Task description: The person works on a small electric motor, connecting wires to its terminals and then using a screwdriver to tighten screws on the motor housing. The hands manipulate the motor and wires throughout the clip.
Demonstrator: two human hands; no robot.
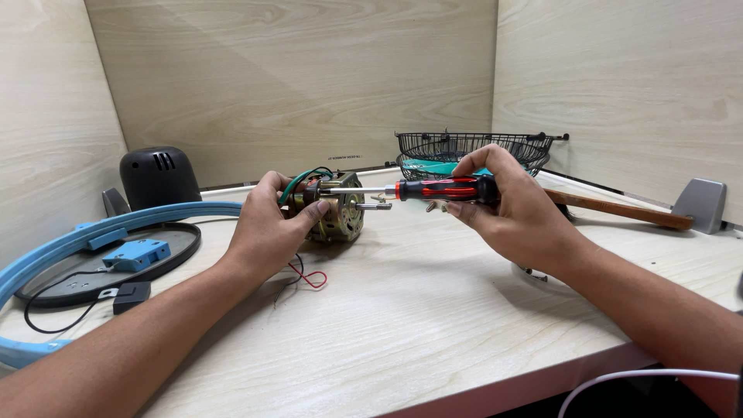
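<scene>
Counter (402,310): pale wood, walled by panels at the back and both sides; its near edge runs across the bottom right, with bare room in front of the hands.
Blue ring (46,248): curves along the far left, over a dark disc.
Wire basket (472,147): at the back right corner, behind the right hand.
Black cap (159,176): back left, well apart from the motor.
Wooden handle (619,207): lies to the right, behind the right wrist.
Motor (340,207): rests on the counter at centre, its shaft pointing right; red wires trail out in front.
Left hand (267,232): fingers closed around the motor's left side, thumb across its face.
Right hand (507,205): fingers gripping the screwdriver handle.
Screwdriver (437,188): red and black, held level, tip touching the motor's top.
</scene>
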